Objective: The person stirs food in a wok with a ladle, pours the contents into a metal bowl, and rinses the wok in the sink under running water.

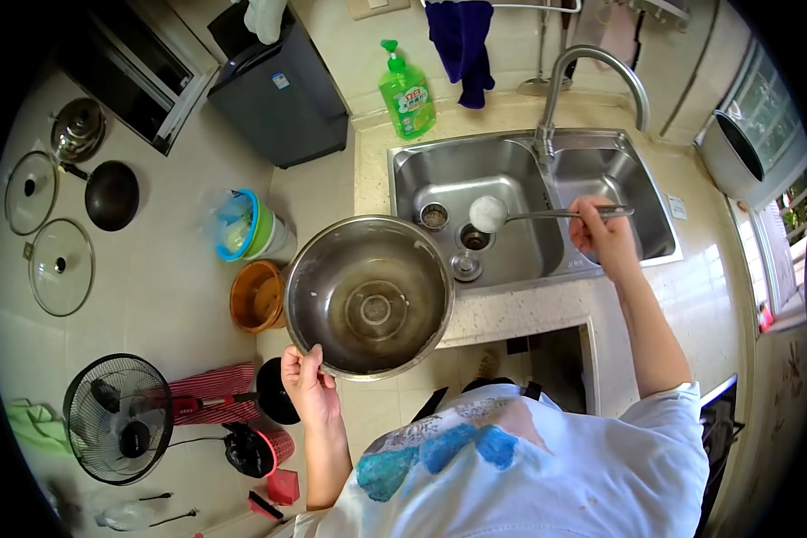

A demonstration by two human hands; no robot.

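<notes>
My left hand (312,381) grips the near-left rim of a wide stainless steel basin (426,296), thumb over the edge. The basin is tilted towards me beside the sink's left front corner, and its inside shows a ringed bottom with whitish marks. In my right hand (603,238), closed around the handle end, is a long-handled metal ladle (547,214). It extends leftward over the double sink (520,170). Its round end holds a white mass (489,215), too indistinct to name, above the drain area of the left bowl.
A curved faucet (592,56) rises behind the sink. A green pump bottle (408,94) stands on the counter at its back left. Left of the basin are an orange bucket (256,291) and a blue-rimmed bucket (249,224). A fan (119,420) stands farther left.
</notes>
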